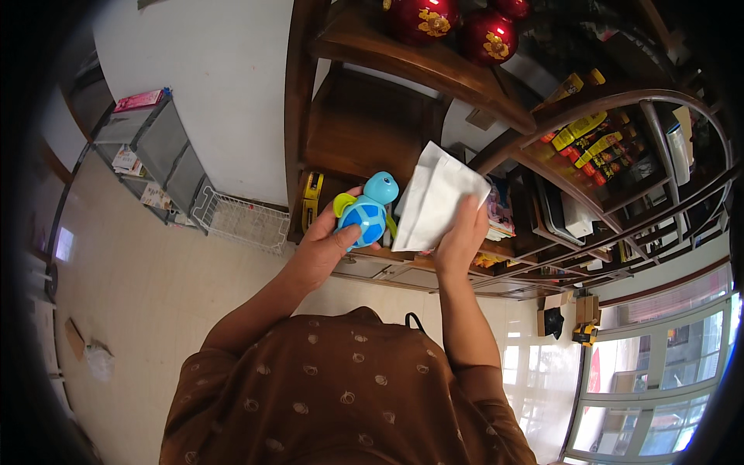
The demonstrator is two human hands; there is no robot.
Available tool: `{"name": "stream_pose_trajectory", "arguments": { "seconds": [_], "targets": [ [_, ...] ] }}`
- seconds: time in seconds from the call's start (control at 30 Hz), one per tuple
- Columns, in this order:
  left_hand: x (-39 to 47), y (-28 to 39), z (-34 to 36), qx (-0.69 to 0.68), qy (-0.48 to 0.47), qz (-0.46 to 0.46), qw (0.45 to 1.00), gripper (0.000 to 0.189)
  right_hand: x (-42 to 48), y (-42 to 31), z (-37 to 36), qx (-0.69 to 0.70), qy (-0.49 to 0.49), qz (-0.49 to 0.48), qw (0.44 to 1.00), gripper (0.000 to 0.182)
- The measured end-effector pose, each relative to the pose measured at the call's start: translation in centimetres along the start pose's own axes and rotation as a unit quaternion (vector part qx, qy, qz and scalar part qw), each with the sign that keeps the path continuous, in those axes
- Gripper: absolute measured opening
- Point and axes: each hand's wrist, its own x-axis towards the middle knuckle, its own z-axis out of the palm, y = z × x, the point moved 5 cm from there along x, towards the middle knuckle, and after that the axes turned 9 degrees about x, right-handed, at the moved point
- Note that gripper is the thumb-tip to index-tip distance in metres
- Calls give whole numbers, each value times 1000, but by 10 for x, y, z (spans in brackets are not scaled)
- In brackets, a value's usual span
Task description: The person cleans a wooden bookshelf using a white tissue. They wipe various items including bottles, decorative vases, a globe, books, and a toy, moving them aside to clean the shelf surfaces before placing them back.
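Note:
A blue plastic toy turtle (365, 220) with yellow-green flippers lies in my left hand (326, 238), my thumb across its shell and its head pointing away from me. Beside it, my right hand (463, 239) grips a folded white cloth or paper piece (437, 200) by its right edge, thumb on top. The white piece stands close to the turtle's right flipper; whether they touch I cannot tell. Both are held up in front of a dark wooden shelf unit (372, 128).
Red ornaments (421, 20) with gold patterns sit on the upper shelf. Yellow and red packages (587, 145) fill a compartment at right. A grey rack (165, 154) and a white wire basket (247, 224) stand by the wall at left. Cardboard boxes (587, 309) are on the floor at right.

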Motion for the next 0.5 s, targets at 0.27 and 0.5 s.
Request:
{"name": "stream_pose_trajectory", "arguments": {
  "seconds": [0.27,0.5],
  "targets": [
    [-10,-18,-12,-205,70,-16,976,44,-62,-14,79,-331,-254,-336,845,57],
    [-3,9,-25,-51,133,27,989,44,-79,9,67,-245,-438,-276,820,39]
  ]
}}
